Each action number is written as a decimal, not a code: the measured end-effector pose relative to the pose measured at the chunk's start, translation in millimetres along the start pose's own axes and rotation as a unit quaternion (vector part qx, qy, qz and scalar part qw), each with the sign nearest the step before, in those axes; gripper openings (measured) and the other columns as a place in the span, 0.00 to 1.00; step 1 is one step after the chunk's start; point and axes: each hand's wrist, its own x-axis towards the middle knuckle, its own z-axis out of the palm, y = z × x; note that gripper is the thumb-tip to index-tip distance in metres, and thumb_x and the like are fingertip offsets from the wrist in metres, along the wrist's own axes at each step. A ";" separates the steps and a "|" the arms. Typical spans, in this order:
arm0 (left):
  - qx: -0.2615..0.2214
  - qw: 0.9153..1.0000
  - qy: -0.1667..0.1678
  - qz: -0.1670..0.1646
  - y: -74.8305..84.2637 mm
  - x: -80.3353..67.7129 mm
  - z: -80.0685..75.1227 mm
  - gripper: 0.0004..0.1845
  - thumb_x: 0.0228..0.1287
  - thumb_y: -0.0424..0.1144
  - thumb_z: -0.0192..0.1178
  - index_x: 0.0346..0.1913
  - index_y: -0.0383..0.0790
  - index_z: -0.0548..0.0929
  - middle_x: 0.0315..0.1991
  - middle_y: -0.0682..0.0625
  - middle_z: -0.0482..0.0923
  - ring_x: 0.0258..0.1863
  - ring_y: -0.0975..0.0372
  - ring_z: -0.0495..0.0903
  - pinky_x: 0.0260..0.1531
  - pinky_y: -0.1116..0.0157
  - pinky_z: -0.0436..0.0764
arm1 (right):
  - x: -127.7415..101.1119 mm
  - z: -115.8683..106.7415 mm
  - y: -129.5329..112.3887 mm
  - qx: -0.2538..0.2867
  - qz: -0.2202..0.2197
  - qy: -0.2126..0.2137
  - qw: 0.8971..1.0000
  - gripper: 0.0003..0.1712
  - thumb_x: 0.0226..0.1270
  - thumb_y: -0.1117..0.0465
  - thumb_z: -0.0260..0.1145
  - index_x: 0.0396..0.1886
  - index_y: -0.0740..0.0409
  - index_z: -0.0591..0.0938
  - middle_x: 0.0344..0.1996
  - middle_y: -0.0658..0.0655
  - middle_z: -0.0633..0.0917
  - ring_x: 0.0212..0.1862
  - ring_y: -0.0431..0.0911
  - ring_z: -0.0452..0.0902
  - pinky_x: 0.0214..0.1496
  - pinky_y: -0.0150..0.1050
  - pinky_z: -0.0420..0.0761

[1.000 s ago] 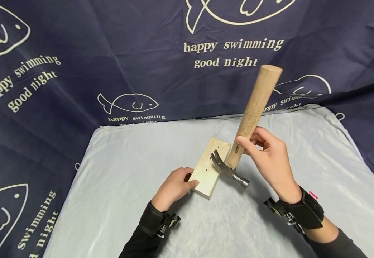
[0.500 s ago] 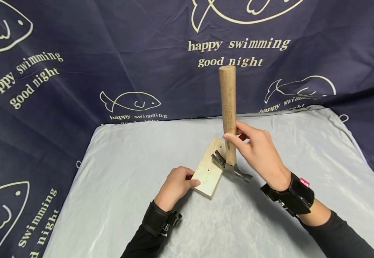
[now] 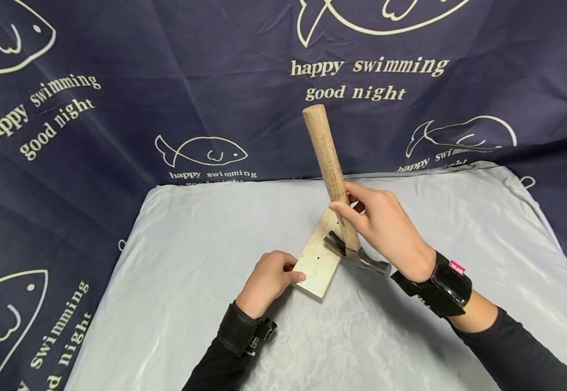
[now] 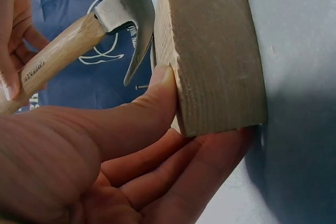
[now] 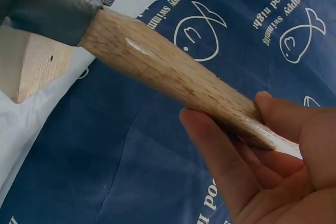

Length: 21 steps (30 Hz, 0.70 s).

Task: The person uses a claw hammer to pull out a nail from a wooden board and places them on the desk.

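My left hand [image 3: 268, 282] holds the near end of a pale wooden block [image 3: 315, 271] by its side, thumb on the upper face and fingers curled under it. Two dark spots mark the block's face. A small nail [image 4: 140, 86] juts from that face in the left wrist view, near the claw tip. Between thumb and fingers, my right hand [image 3: 386, 228] pinches a claw hammer [image 3: 326, 155] by its wooden handle, which points up and leans left. The steel hammer head [image 3: 372, 264] is lowermost; its claw overlaps the block in the head view, with the striking face toward the right.
Light grey cloth covers the table [image 3: 190, 260] under the block. A dark blue curtain [image 3: 244, 81] printed with white fish and lettering hangs behind and at the sides. Each wrist wears a black strap [image 3: 437, 285] with a camera.
The hammer handle has swung from leaning right, through upright, to leaning left, and my right hand has shifted left with it. The claw stays over the block; my left hand keeps its hold.
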 end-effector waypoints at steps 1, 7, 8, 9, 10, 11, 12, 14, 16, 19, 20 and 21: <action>0.002 1.000 0.001 0.001 0.6 0.1 -0.3 0.03 0.64 0.35 0.71 0.33 0.41 0.90 0.24 0.55 0.78 0.25 0.64 0.68 0.27 0.69 0.68 | 0.9 0.0 -0.2 -0.002 -0.001 -0.002 1.000 0.09 0.77 0.46 0.64 0.45 0.44 0.83 0.27 0.45 0.83 0.29 0.39 0.77 0.29 0.35 0.75; -0.006 1.000 0.001 -0.003 1.5 -0.5 -1.4 0.03 0.63 0.35 0.71 0.34 0.39 0.90 0.25 0.52 0.80 0.25 0.64 0.68 0.27 0.69 0.68 | 11.9 3.6 -3.1 -0.015 -0.010 -0.024 1.000 0.08 0.75 0.47 0.67 0.40 0.43 0.83 0.25 0.46 0.82 0.26 0.39 0.76 0.28 0.36 0.74; -0.007 1.000 0.002 -0.004 1.3 -0.5 -1.3 0.03 0.63 0.35 0.72 0.34 0.39 0.90 0.25 0.53 0.80 0.25 0.64 0.68 0.27 0.69 0.68 | 14.3 4.6 -3.9 -0.016 -0.009 -0.029 0.999 0.08 0.74 0.47 0.67 0.39 0.43 0.82 0.25 0.46 0.82 0.26 0.39 0.76 0.29 0.36 0.75; -0.007 1.000 0.002 -0.004 1.2 -0.5 -1.1 0.03 0.63 0.35 0.71 0.34 0.39 0.90 0.26 0.53 0.80 0.25 0.64 0.68 0.27 0.68 0.68 | 16.9 5.4 -4.8 -0.019 -0.010 -0.034 0.999 0.08 0.74 0.47 0.67 0.39 0.44 0.83 0.25 0.46 0.82 0.26 0.39 0.76 0.29 0.36 0.75; -0.006 1.000 0.001 -0.005 1.0 -0.3 -0.8 0.02 0.63 0.35 0.71 0.34 0.39 0.90 0.26 0.53 0.81 0.25 0.64 0.68 0.28 0.68 0.68 | 19.4 6.2 -5.4 -0.022 -0.010 -0.039 0.999 0.08 0.74 0.47 0.68 0.39 0.44 0.83 0.24 0.46 0.82 0.25 0.38 0.76 0.29 0.36 0.75; -0.004 1.000 0.000 -0.006 0.8 0.3 -0.5 0.02 0.63 0.35 0.71 0.34 0.39 0.90 0.26 0.53 0.81 0.25 0.64 0.69 0.28 0.68 0.69 | 21.8 6.8 -5.9 -0.023 -0.009 -0.045 0.999 0.08 0.74 0.47 0.68 0.40 0.44 0.84 0.24 0.46 0.83 0.25 0.38 0.77 0.29 0.37 0.75; -0.003 1.000 0.000 -0.005 0.9 0.6 -0.3 0.02 0.64 0.35 0.71 0.34 0.39 0.90 0.26 0.53 0.82 0.25 0.64 0.69 0.28 0.68 0.69 | 24.1 7.5 -5.8 -0.023 -0.008 -0.051 0.998 0.08 0.74 0.47 0.68 0.40 0.45 0.84 0.25 0.46 0.84 0.25 0.38 0.77 0.30 0.37 0.76; 0.000 1.000 -0.001 -0.006 1.2 1.3 -0.2 0.02 0.64 0.35 0.71 0.35 0.40 0.90 0.26 0.53 0.82 0.25 0.64 0.69 0.27 0.68 0.69 | 28.3 8.4 -6.0 -0.020 -0.006 -0.063 0.998 0.09 0.74 0.48 0.68 0.43 0.46 0.86 0.27 0.46 0.86 0.25 0.37 0.78 0.31 0.37 0.77; 0.004 1.000 -0.002 -0.008 1.6 2.0 -0.5 0.02 0.63 0.35 0.72 0.35 0.40 0.91 0.26 0.54 0.82 0.24 0.64 0.69 0.27 0.68 0.69 | 32.3 9.2 -5.2 -0.016 -0.009 -0.074 0.997 0.09 0.74 0.49 0.69 0.44 0.47 0.86 0.29 0.46 0.88 0.26 0.37 0.79 0.31 0.37 0.78; 0.009 1.000 -0.003 -0.008 2.3 2.5 -1.3 0.02 0.63 0.35 0.72 0.34 0.41 0.91 0.26 0.54 0.81 0.24 0.64 0.69 0.27 0.68 0.69 | 37.8 10.4 -4.4 -0.012 -0.015 -0.087 0.996 0.08 0.74 0.50 0.69 0.43 0.48 0.87 0.30 0.47 0.89 0.26 0.37 0.80 0.29 0.37 0.79; 0.010 1.000 -0.002 -0.008 2.4 2.6 -1.4 0.01 0.63 0.35 0.72 0.34 0.41 0.91 0.25 0.54 0.81 0.24 0.64 0.69 0.27 0.68 0.69 | 39.9 10.9 -3.9 -0.011 -0.017 -0.090 0.996 0.08 0.74 0.51 0.69 0.43 0.49 0.87 0.30 0.47 0.89 0.26 0.37 0.80 0.29 0.36 0.79; 0.009 1.000 -0.002 -0.008 2.5 2.6 -1.5 0.02 0.63 0.35 0.72 0.33 0.42 0.90 0.25 0.54 0.81 0.24 0.64 0.69 0.27 0.68 0.69 | 41.7 11.6 -3.2 -0.012 -0.020 -0.094 0.995 0.08 0.74 0.51 0.69 0.42 0.49 0.86 0.30 0.47 0.89 0.26 0.38 0.81 0.29 0.36 0.79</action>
